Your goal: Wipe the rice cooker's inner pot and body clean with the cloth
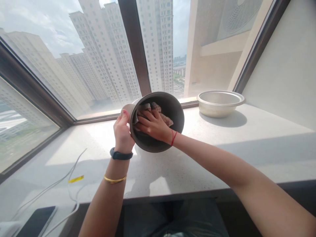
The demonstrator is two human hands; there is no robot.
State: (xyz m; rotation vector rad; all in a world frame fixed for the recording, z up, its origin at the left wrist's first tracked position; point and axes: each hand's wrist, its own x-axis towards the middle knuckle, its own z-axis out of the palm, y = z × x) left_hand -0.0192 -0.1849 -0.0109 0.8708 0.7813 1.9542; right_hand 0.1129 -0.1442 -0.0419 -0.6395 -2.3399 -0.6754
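A pot (178,115) with a dark inside is tipped on its side above the sill, its mouth facing me. My left hand (122,130) grips it at its left side, by a pale part with the thumb on top; its other fingers are mostly hidden behind. Inside the pot, my right hand (154,126) presses a checked, reddish-and-white cloth (166,119) against the inner left wall. The fingers of that hand are spread over the cloth, which bunches up around them.
To the right, a pale metal basin (219,104) stands on the white sill (197,164) by the window frame. At the lower left lie a phone (37,221) and a white cable (77,200) with a yellow tag (76,179). Glass panes rise behind the sill.
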